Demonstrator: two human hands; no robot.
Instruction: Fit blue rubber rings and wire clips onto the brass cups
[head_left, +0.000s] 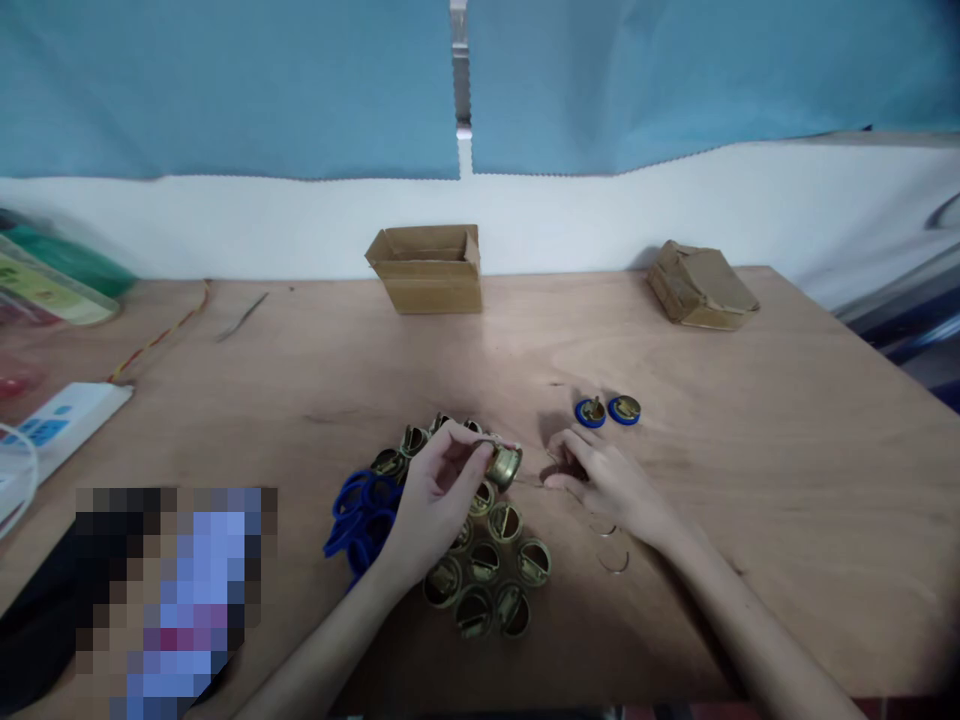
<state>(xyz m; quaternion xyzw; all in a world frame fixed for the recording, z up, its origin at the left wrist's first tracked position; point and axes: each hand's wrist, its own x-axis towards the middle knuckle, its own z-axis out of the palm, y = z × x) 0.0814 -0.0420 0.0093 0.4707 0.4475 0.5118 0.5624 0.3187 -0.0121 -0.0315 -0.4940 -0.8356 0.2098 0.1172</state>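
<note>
My left hand pinches a brass-coloured round fitting, tilted on its side above the table. My right hand is just to its right, fingers curled together; a thin dark line runs from them toward the fitting, too fine to name. Below and around my left hand stand several similar brass fittings, open side up with a flat piece across the inside. Left of them lies a heap of blue rings. Thin curved wire pieces lie below my right hand. Beyond it sit two brass fittings with blue rings around them.
An open cardboard box stands by the back wall, and a crumpled carton sits back right. At left are a white power strip, a twisted cord, a thin metal strip and a pixelated phone-like object.
</note>
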